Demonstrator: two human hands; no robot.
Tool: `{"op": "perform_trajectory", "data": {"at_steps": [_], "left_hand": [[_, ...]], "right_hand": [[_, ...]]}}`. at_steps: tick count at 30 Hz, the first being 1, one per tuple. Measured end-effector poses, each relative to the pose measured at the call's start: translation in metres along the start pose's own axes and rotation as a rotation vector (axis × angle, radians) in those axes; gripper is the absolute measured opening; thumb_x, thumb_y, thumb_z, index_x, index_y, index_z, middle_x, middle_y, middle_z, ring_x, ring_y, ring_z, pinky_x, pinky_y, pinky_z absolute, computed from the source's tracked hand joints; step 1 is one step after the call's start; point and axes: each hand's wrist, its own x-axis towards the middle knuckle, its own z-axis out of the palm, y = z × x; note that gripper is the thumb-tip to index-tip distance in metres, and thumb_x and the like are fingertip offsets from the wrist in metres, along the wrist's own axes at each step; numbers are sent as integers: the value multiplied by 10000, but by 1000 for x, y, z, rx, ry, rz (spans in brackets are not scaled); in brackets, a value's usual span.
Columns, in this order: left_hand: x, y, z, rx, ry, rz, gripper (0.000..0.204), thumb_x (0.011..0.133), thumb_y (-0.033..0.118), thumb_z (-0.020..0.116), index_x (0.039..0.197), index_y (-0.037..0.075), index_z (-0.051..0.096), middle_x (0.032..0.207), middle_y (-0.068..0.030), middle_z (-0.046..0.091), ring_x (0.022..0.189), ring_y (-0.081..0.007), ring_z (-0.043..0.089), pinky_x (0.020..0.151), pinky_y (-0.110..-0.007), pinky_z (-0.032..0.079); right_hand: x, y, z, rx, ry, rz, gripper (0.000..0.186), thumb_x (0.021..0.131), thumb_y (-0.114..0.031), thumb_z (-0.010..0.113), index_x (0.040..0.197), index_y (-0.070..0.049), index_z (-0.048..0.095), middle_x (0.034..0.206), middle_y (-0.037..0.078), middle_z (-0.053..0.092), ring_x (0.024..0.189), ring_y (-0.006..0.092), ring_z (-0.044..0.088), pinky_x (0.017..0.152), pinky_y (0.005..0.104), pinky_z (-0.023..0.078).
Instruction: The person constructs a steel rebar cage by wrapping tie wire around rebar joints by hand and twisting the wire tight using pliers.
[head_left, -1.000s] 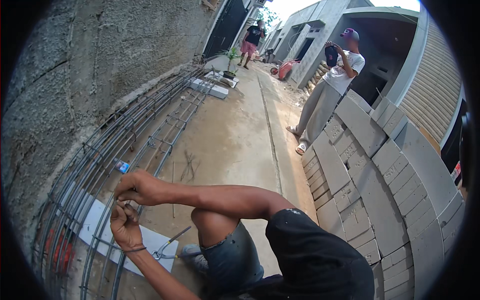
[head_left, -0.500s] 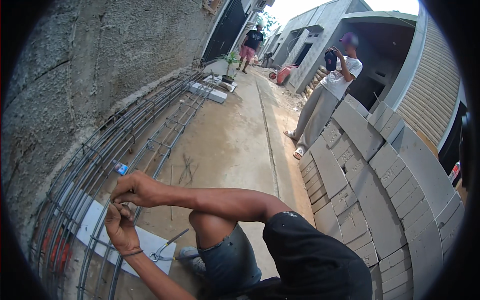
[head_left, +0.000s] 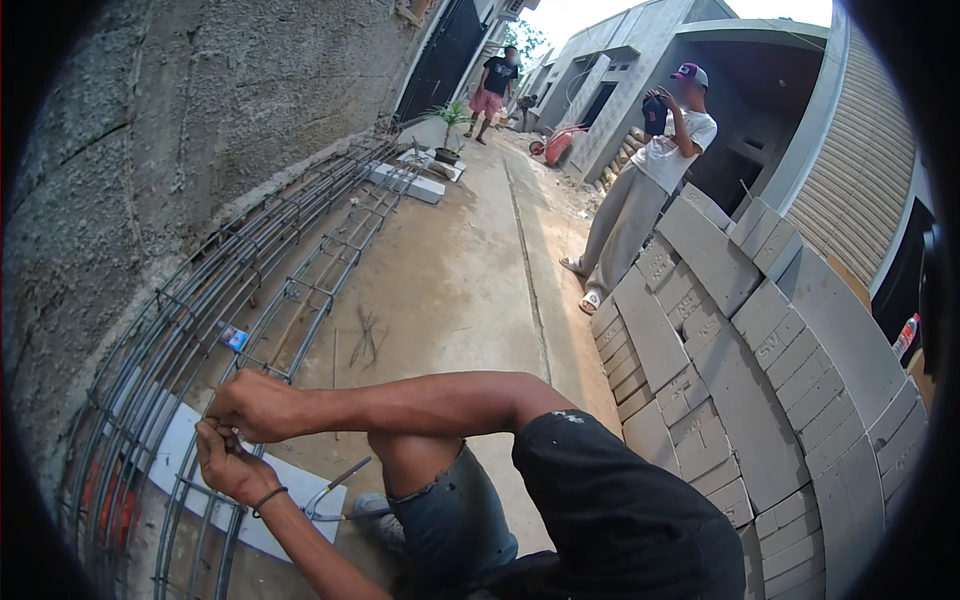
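My right hand (head_left: 258, 406) and my left hand (head_left: 232, 468) are close together over the near end of a steel rebar cage (head_left: 335, 262). The fingers of both are bent and pinched, the right hand just above the left. Whatever lies between their fingertips is too small or hidden to make out. A dark band circles my left wrist. Beneath the hands, a pale flat board (head_left: 270, 490) passes under the bars. By my left forearm, pincers (head_left: 318, 503) rest with their long handles spread, near my foot.
More rebar cages (head_left: 215, 255) run along the rough wall (head_left: 80, 150). A small blue packet (head_left: 233, 336) and loose wires (head_left: 368, 338) lie nearby. Grey blocks (head_left: 755, 400) are stacked on the right. A person (head_left: 665, 170) stands beyond them; another person (head_left: 495, 85) is farther off.
Both hands have shifted slightly down and left in the picture, staying pinched close together. The view has moved slightly. The standing person's head has turned a little.
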Motion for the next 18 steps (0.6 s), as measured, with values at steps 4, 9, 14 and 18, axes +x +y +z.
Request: {"op": "perform_trajectory", "data": {"at_steps": [4,9,14,18], "left_hand": [[18,-7,-20,-73,18,-44,264,917,257,585,865,-1,593,683,18,448,619,-71,374,587,-231,282],[27,9,-23,-126,-196,-68,275,922,289,574,921,14,576,676,22,443,599,-52,370,525,-207,280],[30,28,-28,-168,-125,-60,284,919,292,585,974,14,559,704,29,484,587,-45,393,494,-191,284],[38,20,-33,-329,-129,-232,245,925,234,579,995,2,547,750,-2,526,622,-56,442,505,-187,339]], "right_hand": [[4,-5,3,-38,-55,38,64,663,-5,608,680,55,595,644,197,579,603,363,590,532,383,447],[-5,-5,-6,69,76,52,131,710,-39,647,816,38,653,679,184,615,622,324,623,561,366,467],[-11,-10,-35,84,-242,279,338,765,-59,668,1090,5,601,724,130,653,658,210,639,601,338,485],[-14,0,-33,64,-293,131,317,820,-61,616,1128,7,581,745,116,658,656,175,627,574,316,486]]}}
